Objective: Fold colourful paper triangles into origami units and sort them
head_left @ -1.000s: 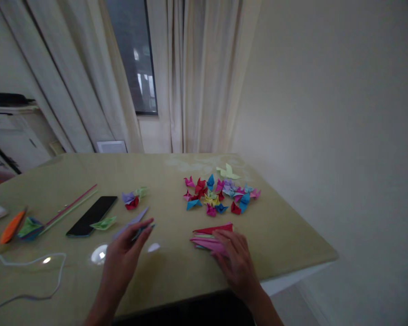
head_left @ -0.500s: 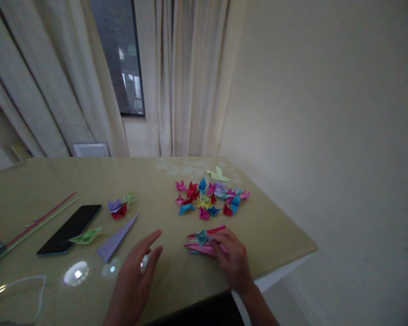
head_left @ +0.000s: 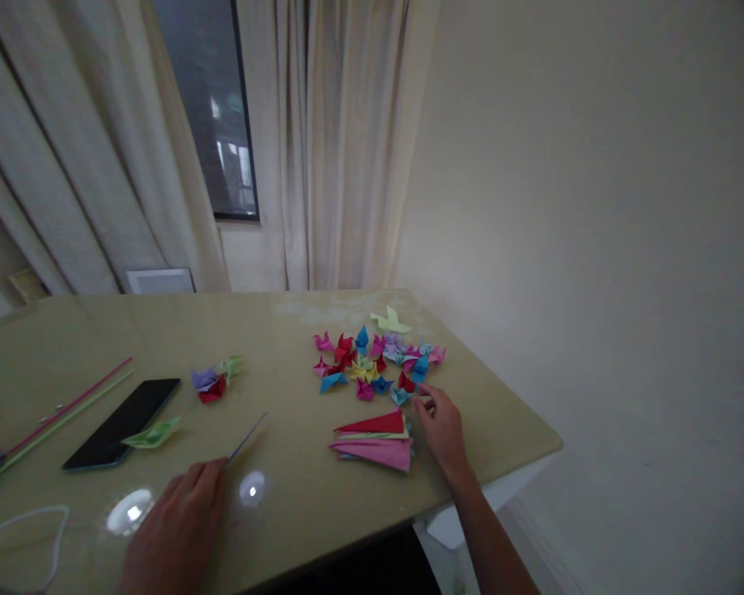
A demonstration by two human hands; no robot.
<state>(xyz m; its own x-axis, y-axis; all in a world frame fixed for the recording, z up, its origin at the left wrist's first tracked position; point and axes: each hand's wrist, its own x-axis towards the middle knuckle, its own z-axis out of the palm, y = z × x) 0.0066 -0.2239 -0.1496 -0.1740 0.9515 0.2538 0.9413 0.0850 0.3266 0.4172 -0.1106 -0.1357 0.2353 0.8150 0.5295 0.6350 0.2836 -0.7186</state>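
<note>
My left hand (head_left: 183, 521) is closed on the wide end of a purple folded paper strip (head_left: 246, 440), which stands edge-on with its tip pointing away. At the near side of a cluster of small origami cranes (head_left: 364, 372), my right hand (head_left: 441, 421) has its fingers loosely curled and slightly apart. Its fingertips are beside a light blue origami crane (head_left: 400, 396) and hold nothing that I can see; whether they touch it is unclear. Just in front of that hand lies a stack of tapered folded papers (head_left: 375, 442), red and pink among them.
On the left are a black phone (head_left: 121, 426), a green folded paper (head_left: 153, 434) overlapping its edge, thin pink and green sticks (head_left: 68, 417) and a white cable (head_left: 59, 537). A small origami group (head_left: 211, 384) lies mid-table. A wall (head_left: 564, 248) borders the right side.
My right hand has moved the light blue crane from over the paper stack to the cluster. My left hand has gone left and taken hold of the purple strip, tilting it up.
</note>
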